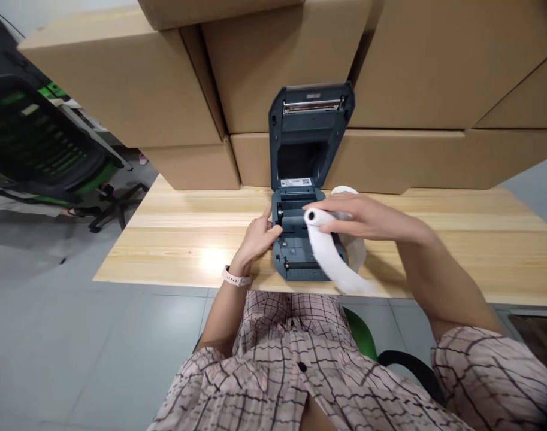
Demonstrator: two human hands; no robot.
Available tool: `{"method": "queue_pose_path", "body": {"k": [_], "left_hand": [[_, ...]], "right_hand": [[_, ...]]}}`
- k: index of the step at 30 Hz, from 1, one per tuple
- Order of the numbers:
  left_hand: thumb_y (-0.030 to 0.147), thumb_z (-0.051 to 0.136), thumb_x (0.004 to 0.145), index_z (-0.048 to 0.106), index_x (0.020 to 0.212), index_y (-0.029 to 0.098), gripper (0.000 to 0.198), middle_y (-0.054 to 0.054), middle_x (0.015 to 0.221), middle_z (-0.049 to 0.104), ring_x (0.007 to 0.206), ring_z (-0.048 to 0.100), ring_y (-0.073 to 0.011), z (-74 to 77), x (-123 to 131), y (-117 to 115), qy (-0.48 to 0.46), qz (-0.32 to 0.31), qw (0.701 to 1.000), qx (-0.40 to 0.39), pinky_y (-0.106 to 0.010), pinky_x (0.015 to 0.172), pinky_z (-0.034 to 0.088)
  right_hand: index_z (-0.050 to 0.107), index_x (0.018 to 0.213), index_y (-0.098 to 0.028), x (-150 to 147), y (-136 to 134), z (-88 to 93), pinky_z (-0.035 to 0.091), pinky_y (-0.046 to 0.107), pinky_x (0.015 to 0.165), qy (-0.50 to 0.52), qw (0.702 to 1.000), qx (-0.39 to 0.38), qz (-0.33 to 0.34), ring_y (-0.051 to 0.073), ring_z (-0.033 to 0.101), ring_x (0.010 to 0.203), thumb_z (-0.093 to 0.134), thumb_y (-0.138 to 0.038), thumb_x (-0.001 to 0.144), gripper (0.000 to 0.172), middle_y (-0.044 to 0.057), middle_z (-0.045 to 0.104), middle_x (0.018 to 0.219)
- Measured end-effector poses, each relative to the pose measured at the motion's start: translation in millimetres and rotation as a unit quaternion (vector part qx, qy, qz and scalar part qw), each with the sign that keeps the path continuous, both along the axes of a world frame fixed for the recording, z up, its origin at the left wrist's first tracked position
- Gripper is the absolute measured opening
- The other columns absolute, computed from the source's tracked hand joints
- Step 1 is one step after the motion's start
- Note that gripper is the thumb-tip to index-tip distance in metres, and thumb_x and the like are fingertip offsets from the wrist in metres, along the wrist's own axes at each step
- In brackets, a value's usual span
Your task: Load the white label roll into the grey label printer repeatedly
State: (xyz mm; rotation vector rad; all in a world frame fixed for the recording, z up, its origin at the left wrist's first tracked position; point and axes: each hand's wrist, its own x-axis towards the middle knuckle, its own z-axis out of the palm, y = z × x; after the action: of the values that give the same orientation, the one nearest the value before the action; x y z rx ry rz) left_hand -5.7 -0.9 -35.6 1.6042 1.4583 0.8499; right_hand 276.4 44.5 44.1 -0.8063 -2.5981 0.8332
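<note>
A dark grey label printer (280,272) stands on the table with its lid (316,129) raised and its inside exposed. At its left side, my left hand (259,238) grips the edge, thumb on the rim and fingers along the outside. My right hand (358,216) is closed around a small white paper roll (313,218), held over the right part of the open bay. From the roll a loose strip of paper (334,260) hangs toward the table's front edge, blurred at its end. Another white round item (344,190) shows behind my right hand, mostly covered.
Stacked cardboard boxes (403,158) line the back of the wooden table (187,230), close behind the raised lid. An office chair (44,137) stands on the tiled floor at left. A green seat edge (360,334) shows below the table's front edge.
</note>
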Motion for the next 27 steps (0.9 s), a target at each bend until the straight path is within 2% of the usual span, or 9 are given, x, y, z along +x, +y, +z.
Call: {"method": "queue_pose_path", "body": {"k": [2, 4, 9, 13, 16, 18, 20, 23, 27], "left_hand": [[0.027, 0.055, 0.082, 0.052, 0.160, 0.017, 0.078, 0.009, 0.056, 0.049, 0.056, 0.043, -0.0146, -0.9, 0, 0, -0.005, -0.004, 1.000, 0.000, -0.028, 0.061, 0.032], [0.027, 0.055, 0.083, 0.051, 0.160, 0.016, 0.078, 0.010, 0.056, 0.047, 0.055, 0.042, -0.0143, -2.0, 0, 0, -0.016, -0.009, 1.000, 0.001, -0.027, 0.059, 0.030], [0.027, 0.056, 0.082, 0.047, 0.163, 0.014, 0.083, 0.011, 0.055, 0.044, 0.054, 0.039, -0.0140, -3.8, 0, 1, -0.017, -0.004, 1.000, -0.009, -0.028, 0.058, 0.026], [0.029, 0.056, 0.082, 0.043, 0.165, 0.012, 0.086, 0.009, 0.056, 0.048, 0.059, 0.044, -0.0155, -3.9, 1, 0, -0.006, 0.005, 1.000, -0.013, -0.029, 0.063, 0.030], [0.030, 0.056, 0.082, 0.042, 0.166, 0.011, 0.087, 0.009, 0.057, 0.049, 0.060, 0.045, -0.0162, -4.0, 1, 0, 0.000, 0.004, 1.000, -0.011, -0.029, 0.064, 0.030], [0.029, 0.056, 0.082, 0.042, 0.166, 0.012, 0.087, 0.009, 0.056, 0.048, 0.059, 0.045, -0.0160, -3.9, 1, 1, 0.004, 0.001, 1.000, -0.010, -0.029, 0.063, 0.029], [0.029, 0.055, 0.082, 0.042, 0.166, 0.013, 0.086, 0.009, 0.056, 0.048, 0.058, 0.045, -0.0160, -3.3, 1, 1, 0.005, -0.001, 1.000, -0.012, -0.029, 0.063, 0.030], [0.031, 0.055, 0.083, 0.042, 0.166, 0.015, 0.086, 0.009, 0.058, 0.049, 0.059, 0.045, -0.0161, -1.2, 1, 0, 0.004, -0.006, 1.000, -0.014, -0.029, 0.063, 0.030], [0.031, 0.055, 0.084, 0.043, 0.166, 0.015, 0.084, 0.009, 0.058, 0.047, 0.058, 0.043, -0.0155, 0.7, 1, 0, 0.012, -0.006, 1.000, -0.012, -0.030, 0.061, 0.028]], "right_hand": [[0.073, 0.137, -0.026, -32, 12, -5.3, 0.047, 0.049, 0.100, -0.057, 0.995, 0.084, 0.016, 0.033, 0.071, 0.110, 0.054, -0.054, 0.104, 0.047, 0.012, 0.080, 0.124], [0.076, 0.131, -0.025, -49, 21, -19.7, 0.045, 0.050, 0.099, -0.108, 0.986, 0.120, 0.043, 0.034, 0.071, 0.104, 0.054, -0.047, 0.105, 0.041, 0.013, 0.082, 0.114], [0.077, 0.132, -0.023, -50, 20, -46.6, 0.044, 0.052, 0.102, -0.159, 0.974, 0.155, 0.046, 0.033, 0.071, 0.096, 0.055, -0.037, 0.105, 0.037, 0.013, 0.083, 0.099], [0.068, 0.145, -0.025, -45, 9, -46.6, 0.043, 0.055, 0.106, -0.123, 0.978, 0.169, 0.020, 0.034, 0.071, 0.106, 0.055, -0.037, 0.106, 0.043, 0.014, 0.082, 0.121], [0.074, 0.135, -0.019, -44, -2, -44.4, 0.046, 0.055, 0.103, -0.090, 0.980, 0.179, -0.015, 0.037, 0.067, 0.119, 0.056, -0.037, 0.107, 0.039, 0.017, 0.076, 0.136], [0.080, 0.122, -0.018, -42, -12, -43.9, 0.048, 0.053, 0.101, -0.079, 0.982, 0.170, -0.025, 0.036, 0.068, 0.116, 0.051, -0.038, 0.109, 0.037, 0.017, 0.079, 0.127], [0.080, 0.118, -0.019, -39, -22, -44.2, 0.048, 0.054, 0.105, -0.070, 0.988, 0.137, -0.007, 0.032, 0.071, 0.109, 0.042, -0.040, 0.113, 0.043, 0.014, 0.082, 0.118], [0.072, 0.140, -0.020, -27, -34, -46.1, 0.035, 0.060, 0.124, -0.062, 0.994, 0.084, 0.032, 0.031, 0.072, 0.120, 0.045, -0.054, 0.112, 0.052, 0.013, 0.080, 0.130], [0.046, 0.167, -0.024, -4, -31, -51.1, 0.023, 0.061, 0.134, -0.081, 0.992, 0.037, 0.089, 0.038, 0.048, 0.155, 0.073, -0.078, 0.087, 0.101, 0.013, 0.057, 0.164]]}}
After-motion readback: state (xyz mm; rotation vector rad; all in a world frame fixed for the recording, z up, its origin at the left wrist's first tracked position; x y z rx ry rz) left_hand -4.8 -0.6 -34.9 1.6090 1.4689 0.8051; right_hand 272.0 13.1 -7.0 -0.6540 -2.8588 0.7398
